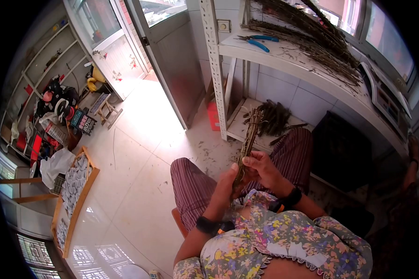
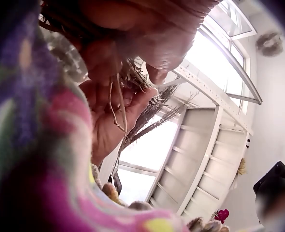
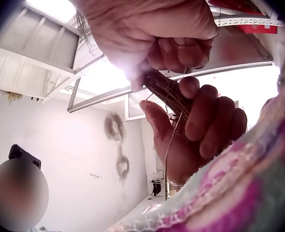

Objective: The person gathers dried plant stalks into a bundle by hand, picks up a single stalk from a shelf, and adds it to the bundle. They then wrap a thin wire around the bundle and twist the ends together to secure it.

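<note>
Both hands are working close in: left hand and right hand are gripping a twig bundle over the lap. Binding's probably half done; loose twigs are waiting on the shelf.

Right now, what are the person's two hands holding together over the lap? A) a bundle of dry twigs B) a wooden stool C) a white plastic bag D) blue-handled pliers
A: the left hand and the right hand both grip the lower end of a bundle of dry twigs; the blue-handled pliers lie untouched on the shelf.
</note>
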`<act>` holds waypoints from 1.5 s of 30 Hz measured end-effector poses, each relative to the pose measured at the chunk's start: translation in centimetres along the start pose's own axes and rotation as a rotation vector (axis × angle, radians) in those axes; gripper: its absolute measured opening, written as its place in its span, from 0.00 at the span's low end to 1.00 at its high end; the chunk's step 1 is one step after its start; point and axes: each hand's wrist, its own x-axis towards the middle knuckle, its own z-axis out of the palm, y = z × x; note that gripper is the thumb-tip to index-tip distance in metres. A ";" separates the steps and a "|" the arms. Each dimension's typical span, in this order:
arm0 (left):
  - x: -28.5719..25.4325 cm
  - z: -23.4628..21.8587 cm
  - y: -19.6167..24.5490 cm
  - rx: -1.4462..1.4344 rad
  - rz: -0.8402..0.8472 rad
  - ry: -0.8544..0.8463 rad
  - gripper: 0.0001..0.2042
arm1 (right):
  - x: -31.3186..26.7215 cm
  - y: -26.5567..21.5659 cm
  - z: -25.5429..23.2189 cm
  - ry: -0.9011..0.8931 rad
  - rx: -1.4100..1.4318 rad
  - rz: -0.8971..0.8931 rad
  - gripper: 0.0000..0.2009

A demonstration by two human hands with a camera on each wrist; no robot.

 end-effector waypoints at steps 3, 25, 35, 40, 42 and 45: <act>0.2 -0.2 -0.3 0.078 0.025 -0.010 0.19 | 0.1 0.2 -0.3 0.001 -0.050 -0.019 0.06; 2.2 -1.4 -1.2 0.394 0.209 0.121 0.20 | 0.2 -0.4 0.1 0.108 -0.012 -0.029 0.05; 1.8 -1.5 -1.2 0.627 0.312 0.189 0.19 | 0.4 0.9 -1.7 -0.029 -0.313 0.012 0.07; 1.7 -1.6 -1.1 0.550 0.288 0.128 0.16 | 0.8 2.0 -2.9 -0.080 -0.306 -0.022 0.08; 1.6 -1.6 -1.1 0.512 0.267 0.100 0.15 | 0.8 2.2 -3.2 -0.093 -0.315 -0.037 0.09; 1.6 -2.0 -1.2 0.451 0.236 0.049 0.14 | 0.5 1.8 -2.4 -0.066 -0.361 -0.064 0.08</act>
